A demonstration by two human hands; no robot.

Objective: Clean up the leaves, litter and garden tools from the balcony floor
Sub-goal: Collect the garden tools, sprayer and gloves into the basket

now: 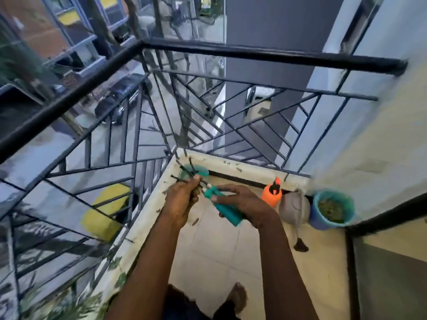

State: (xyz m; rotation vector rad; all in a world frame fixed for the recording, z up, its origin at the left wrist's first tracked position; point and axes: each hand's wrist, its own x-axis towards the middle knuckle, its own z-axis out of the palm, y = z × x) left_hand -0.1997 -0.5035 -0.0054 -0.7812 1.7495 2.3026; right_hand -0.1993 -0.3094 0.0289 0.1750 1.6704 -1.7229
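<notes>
Our right hand [240, 202] grips the teal-handled garden tool [227, 215], left hand [182, 199] clasping its black prongs [184, 168]: probably light, stiff; handle safest.

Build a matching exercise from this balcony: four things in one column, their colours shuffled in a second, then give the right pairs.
Things
1. spray bottle
2. watering can
3. hand tool, its handle, gripped by the right hand
4. railing top bar

Colours
A. black
B. teal
C. orange
D. grey

Pairs: 1-C, 2-D, 3-B, 4-A
</notes>
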